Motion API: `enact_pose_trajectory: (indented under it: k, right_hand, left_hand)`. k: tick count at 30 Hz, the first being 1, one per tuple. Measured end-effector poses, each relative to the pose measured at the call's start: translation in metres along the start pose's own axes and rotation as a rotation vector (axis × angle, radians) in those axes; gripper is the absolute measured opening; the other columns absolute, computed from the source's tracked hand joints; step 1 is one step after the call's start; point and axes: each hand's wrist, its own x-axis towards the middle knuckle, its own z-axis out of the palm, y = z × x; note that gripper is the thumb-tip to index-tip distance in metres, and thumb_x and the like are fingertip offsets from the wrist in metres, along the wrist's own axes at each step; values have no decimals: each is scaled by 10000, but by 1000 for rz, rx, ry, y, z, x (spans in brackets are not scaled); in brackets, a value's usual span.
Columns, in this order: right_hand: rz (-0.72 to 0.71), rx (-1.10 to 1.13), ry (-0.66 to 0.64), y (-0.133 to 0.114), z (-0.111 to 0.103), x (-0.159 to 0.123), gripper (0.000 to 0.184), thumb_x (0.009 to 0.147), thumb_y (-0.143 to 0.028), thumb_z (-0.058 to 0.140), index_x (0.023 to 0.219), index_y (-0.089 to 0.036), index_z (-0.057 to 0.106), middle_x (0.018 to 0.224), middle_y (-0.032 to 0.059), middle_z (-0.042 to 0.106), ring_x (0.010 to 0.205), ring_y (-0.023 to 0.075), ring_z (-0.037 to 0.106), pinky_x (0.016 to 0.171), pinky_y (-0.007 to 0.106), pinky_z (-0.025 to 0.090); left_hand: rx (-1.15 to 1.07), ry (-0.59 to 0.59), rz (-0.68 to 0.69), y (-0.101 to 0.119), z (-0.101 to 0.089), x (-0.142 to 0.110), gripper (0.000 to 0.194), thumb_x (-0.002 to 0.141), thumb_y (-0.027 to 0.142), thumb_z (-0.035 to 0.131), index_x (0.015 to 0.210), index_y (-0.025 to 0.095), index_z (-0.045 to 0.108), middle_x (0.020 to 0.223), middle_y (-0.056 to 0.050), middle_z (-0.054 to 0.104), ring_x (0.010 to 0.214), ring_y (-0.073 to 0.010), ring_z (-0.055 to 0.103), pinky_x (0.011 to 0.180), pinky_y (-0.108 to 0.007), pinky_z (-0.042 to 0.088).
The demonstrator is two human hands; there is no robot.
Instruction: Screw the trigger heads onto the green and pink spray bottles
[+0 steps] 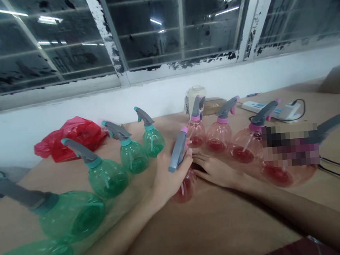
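Observation:
A pink spray bottle (183, 191) with a grey and pink trigger head stands in front of me on the table. My left hand (169, 172) is closed around it just below the head, hiding its neck. From the other side, my right hand (213, 169) grips the bottle's body with bent fingers; their tips are partly hidden. More pink spray bottles (218, 135) form a row on the right, with red showing low in each. To the left runs a row of green spray bottles (133, 156) with grey and teal heads.
A red plastic bag (73, 137) lies at the back left. Behind the pink row are a pale cup-like container (196, 93) and a white power strip (270, 109) with cables. A brown box (338, 78) sits at far right. A white wall (161, 87) with windows bounds the table.

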Motion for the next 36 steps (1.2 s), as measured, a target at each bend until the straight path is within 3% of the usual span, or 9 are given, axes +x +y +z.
enact_pose_trajectory:
  k: [11,15,20,25,28,32,36]
  right_hand:
    - [-29,16,23,-2,-2,-5,504,917,-461,415,1307,-148,480,1380,148,476,1325,256,380,1088,482,331]
    - [-34,33,9,0,-5,-4,473,936,-451,375,1275,-150,510,1321,143,537,1313,242,398,1082,469,344]
    - [-35,36,2,3,-4,-2,446,941,-430,381,1265,-156,518,1318,137,539,1301,239,416,1077,463,352]
    - [-41,57,6,6,-4,0,418,944,-404,389,1252,-159,528,1317,129,543,1300,227,417,1083,453,350]
    - [-45,65,13,6,-5,0,397,942,-389,400,1252,-177,528,1305,116,555,1295,225,425,1076,464,358]
    - [-42,59,16,4,-6,0,421,931,-401,424,1256,-153,526,1302,132,556,1290,231,430,1079,457,356]
    - [-59,50,43,5,-5,-1,408,930,-385,432,1262,-168,529,1330,123,534,1282,236,442,1073,462,365]
  left_hand:
    - [18,-21,-41,0,-1,0,168,856,243,526,1011,196,572,942,-55,673,902,-197,635,845,-354,495]
    - [30,-24,-21,4,-2,1,152,855,225,519,994,204,577,959,-43,665,916,-180,630,850,-321,483]
    - [54,-24,-8,8,-4,3,71,863,252,510,853,201,557,826,-19,641,762,-155,614,715,-280,486]
    - [73,-36,-21,6,-7,2,179,868,311,516,725,202,507,680,6,593,639,-134,580,594,-245,465]
    - [50,-51,-34,6,-8,1,142,870,321,517,801,201,549,710,-1,612,651,-136,592,591,-242,473]
    - [28,-32,-35,6,-8,0,163,864,284,526,990,209,594,880,-30,668,807,-166,635,728,-281,506]
    - [34,-21,-23,4,-6,-1,200,857,272,531,1030,211,610,950,-48,685,860,-191,642,807,-332,506]
